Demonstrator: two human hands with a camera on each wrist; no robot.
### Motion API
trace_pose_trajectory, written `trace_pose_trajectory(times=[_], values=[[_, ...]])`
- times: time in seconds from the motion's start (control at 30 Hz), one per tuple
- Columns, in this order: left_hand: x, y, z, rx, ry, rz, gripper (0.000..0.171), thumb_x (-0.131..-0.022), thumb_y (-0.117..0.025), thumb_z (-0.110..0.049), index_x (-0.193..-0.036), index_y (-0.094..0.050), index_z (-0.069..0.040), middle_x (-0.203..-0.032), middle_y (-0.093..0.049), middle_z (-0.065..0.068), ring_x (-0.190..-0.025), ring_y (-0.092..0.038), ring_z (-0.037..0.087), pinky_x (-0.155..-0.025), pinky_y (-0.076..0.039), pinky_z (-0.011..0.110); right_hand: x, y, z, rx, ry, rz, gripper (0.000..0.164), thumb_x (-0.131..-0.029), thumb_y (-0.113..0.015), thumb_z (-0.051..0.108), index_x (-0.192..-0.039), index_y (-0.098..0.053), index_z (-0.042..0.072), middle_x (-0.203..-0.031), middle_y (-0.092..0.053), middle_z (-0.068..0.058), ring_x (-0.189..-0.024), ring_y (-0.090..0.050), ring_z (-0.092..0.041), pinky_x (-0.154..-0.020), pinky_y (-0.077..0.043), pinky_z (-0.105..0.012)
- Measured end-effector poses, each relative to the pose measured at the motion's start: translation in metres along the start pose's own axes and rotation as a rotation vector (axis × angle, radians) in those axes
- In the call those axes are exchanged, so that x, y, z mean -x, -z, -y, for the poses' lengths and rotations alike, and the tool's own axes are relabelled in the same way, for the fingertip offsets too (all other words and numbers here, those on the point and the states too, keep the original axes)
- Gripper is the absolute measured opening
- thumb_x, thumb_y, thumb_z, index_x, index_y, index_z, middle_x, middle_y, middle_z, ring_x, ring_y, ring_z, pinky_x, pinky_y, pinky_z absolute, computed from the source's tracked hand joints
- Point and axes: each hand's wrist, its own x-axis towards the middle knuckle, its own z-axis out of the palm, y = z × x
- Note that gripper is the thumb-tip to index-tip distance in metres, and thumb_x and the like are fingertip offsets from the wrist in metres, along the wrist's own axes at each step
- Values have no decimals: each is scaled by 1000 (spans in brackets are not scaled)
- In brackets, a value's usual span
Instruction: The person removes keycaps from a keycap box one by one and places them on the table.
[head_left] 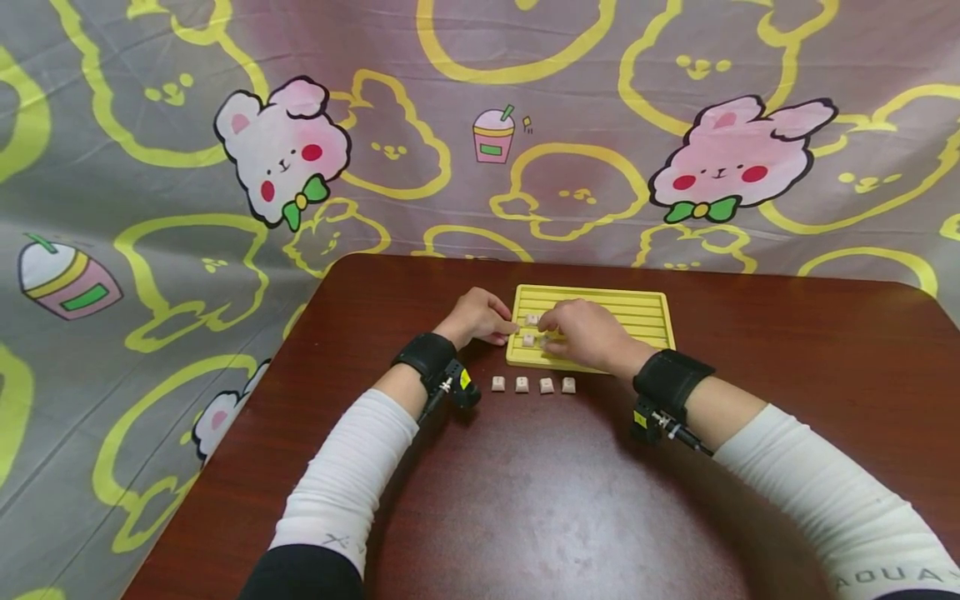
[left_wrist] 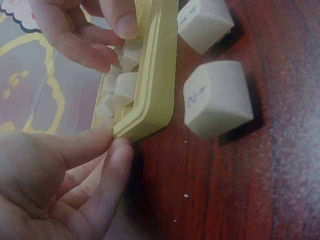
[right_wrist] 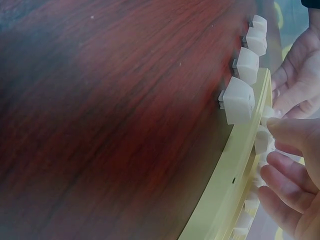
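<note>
Sleeves point(head_left: 352, 467): white. Tray point(head_left: 633, 313): corner pinched by left hand point(head_left: 480, 317); right hand point(head_left: 588, 332) over seated caps point(head_left: 528, 340), grip unclear. Loose caps point(head_left: 522, 384): four, nearside of hands. Apparent step: seating caps; next needs alignment.

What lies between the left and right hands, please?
The left end of the yellow tray, with pale keycaps in it; the head view shows this.

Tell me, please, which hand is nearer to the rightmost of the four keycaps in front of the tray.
Right. The right hand is over the tray, just beyond that keycap; the left hand is at the tray's left edge, farther off.
</note>
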Motion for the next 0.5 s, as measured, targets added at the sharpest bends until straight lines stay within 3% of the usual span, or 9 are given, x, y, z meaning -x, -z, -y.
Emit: trace_pose_trajectory(times=[0.13, 0.37, 0.5], values=[[0, 0, 0, 6, 0, 8, 24, -85, -78, -8, -103, -69, 4, -90, -64, 12, -60, -66, 12, -66, -64, 29, -1, -1, 1, 1, -10, 10, 20, -89, -74, 21, -107, -75, 12, -101, -75, -2, -88, -68, -16, -74, -58, -34], [0, 0, 0, -11, 4, 10, 24, -85, -78, -8, -104, -69, 3, -91, -65, 13, -61, -66, 12, -68, -64, 29, -1, -5, 1, -8, 7, 14, 7, -86, -78, 19, -89, -73, 15, -87, -73, 1, -83, -68, -16, -71, -58, -33], [0, 1, -1, 8, 13, 10, 22, -85, -77, -7, -103, -69, 3, -92, -68, 14, -63, -68, 14, -68, -64, 29, -2, -7, 1, -17, 13, 0, 7, -86, -78, 18, -90, -74, 14, -86, -72, 1, -82, -68, -15, -71, -58, -33]])
